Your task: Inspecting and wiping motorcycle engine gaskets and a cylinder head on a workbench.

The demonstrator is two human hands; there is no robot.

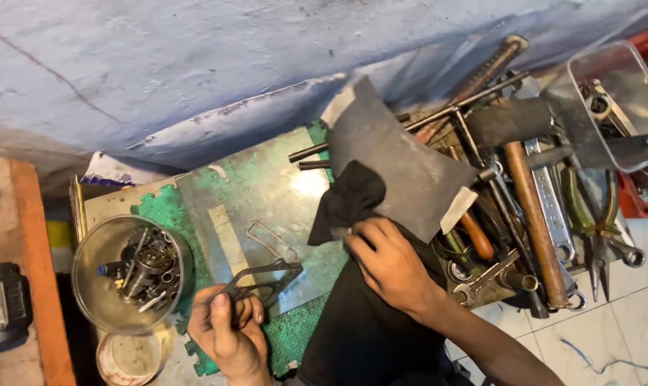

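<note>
My left hand (231, 332) pinches a thin dark gasket-like frame (267, 279) by its near corner, holding it over the green mat (170, 207) and the worn metal plate (267, 193). My right hand (388, 264) presses down on a black cloth (352, 207) that drapes toward me. Just behind the cloth lies a grey sheet of abrasive paper (395, 157). A similar outline of a gasket (270, 239) lies flat on the plate.
A clear bowl (88, 286) of small metal parts stands at the left, a small tin (127, 357) below it. To the right lies a pile of tools: a wooden-handled hammer (535, 214), wrenches (553, 207), pliers (596, 221), rods. A clear plastic tub (614, 100) sits far right.
</note>
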